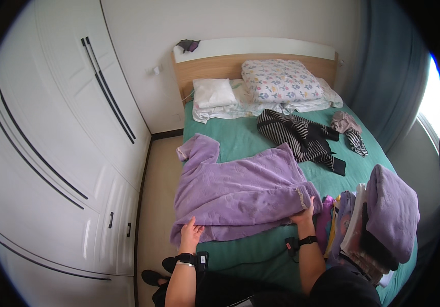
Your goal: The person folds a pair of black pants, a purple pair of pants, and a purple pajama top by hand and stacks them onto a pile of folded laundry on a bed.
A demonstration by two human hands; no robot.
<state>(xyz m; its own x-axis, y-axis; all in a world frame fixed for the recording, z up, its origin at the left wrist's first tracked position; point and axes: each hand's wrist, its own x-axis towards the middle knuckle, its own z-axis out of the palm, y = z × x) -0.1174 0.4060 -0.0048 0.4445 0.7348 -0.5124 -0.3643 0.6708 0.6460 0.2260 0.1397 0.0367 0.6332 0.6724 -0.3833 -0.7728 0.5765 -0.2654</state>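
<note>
A lavender fleece garment [239,184] lies spread over the bed before me, one sleeve stretched out at the upper left. Another sleeve is laid across its near part, its lace-trimmed cuff toward the right. My right hand [305,215] holds the fabric by this cuff, thumb on top and the other fingers mostly hidden. At the near left edge, my left hand [191,235] rests against the cloth with its fingers apart.
Folded clothes [342,226] stand in a row at the right, a folded lavender fleece piece [392,211] against them. Beyond lie a striped black garment [300,134] and smaller crumpled clothes [348,124]. Pillows and a floral quilt [281,80] sit by the headboard [208,63]. A white wardrobe [62,134] borders the left.
</note>
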